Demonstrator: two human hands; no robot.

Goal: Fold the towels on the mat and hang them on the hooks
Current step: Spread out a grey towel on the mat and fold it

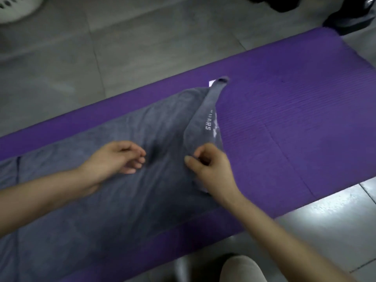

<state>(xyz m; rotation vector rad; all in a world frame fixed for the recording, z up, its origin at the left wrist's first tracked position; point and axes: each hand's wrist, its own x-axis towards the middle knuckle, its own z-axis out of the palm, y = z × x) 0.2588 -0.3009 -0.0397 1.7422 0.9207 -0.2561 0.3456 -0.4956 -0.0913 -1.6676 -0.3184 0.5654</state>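
Grey towel (pixel 122 190), white lettering (pixel 209 123) just beyond the right grip (pixel 207 167). Purple mat (pixel 295 129), finely ribbed, under and right of that grip. Grey tiled floor (pixel 101 47) farther off.

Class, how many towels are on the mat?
1: a grey towel across the mat's left half, its right edge pinched by the right hand. More may lie out of view.

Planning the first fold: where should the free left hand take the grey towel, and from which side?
Probably the far right corner of the grey towel, by the loop, with the left hand coming from above: the right hand pinches the near end of that raised edge.
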